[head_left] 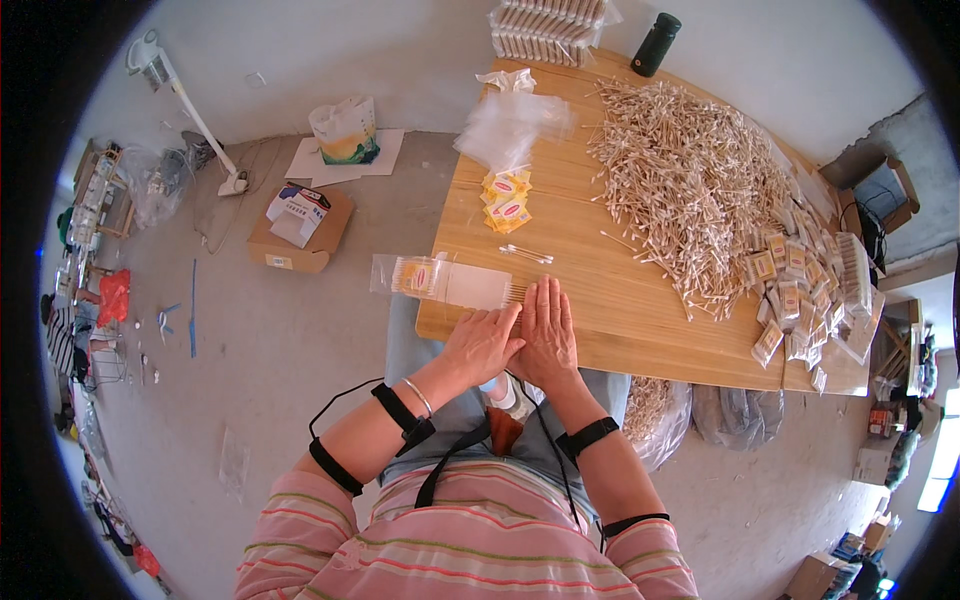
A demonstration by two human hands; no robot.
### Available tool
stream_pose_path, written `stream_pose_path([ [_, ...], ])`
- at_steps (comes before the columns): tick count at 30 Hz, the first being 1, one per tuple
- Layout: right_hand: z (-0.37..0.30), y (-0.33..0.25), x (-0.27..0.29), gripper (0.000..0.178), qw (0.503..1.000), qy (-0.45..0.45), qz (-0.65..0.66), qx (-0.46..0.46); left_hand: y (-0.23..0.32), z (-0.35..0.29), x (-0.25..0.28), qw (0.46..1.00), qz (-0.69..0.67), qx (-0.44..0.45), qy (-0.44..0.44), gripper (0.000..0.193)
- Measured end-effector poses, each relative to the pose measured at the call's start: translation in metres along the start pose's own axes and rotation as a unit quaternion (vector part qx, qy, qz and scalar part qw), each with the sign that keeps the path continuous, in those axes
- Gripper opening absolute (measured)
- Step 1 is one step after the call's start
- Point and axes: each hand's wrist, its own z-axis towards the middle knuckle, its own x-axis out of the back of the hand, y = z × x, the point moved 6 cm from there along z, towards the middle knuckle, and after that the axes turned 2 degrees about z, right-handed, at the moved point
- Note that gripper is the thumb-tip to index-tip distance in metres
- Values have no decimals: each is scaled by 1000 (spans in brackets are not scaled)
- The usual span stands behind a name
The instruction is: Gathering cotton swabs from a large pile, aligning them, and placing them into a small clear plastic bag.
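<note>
At the table's near edge, my right hand lies flat with its fingers stretched out together, over a row of cotton swabs whose ends show beside it. Against its side rests my left hand, fingers extended toward the right hand and thumb apart. What lies under both palms is hidden. Left of the swabs is a white card, adjoining a clear plastic bag that holds swabs and a yellow label card. A few loose swabs lie just beyond my fingers.
A large heap of cotton swabs covers the table's right side, with small filled packs beside it. Yellow label cards, clear bags and a dark green bottle are farther back. A cardboard box stands on the floor.
</note>
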Motion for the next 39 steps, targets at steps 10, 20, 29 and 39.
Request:
stream_pose_path([
  [10, -1, 0, -1, 86, 1000, 11, -6, 7, -2, 2, -2, 1000, 7, -2, -3, 64],
  [20, -1, 0, 0, 87, 1000, 16, 4, 7, 0, 3, 1, 1000, 5, -1, -13, 65],
  [29, 1, -2, 2, 100, 1000, -8, -2, -5, -9, 13, -4, 999, -10, -20, -47, 59],
  [39, 1, -2, 4, 106, 999, -34, -1, -7, -4, 20, 4, 999, 5, 25, -38, 54],
])
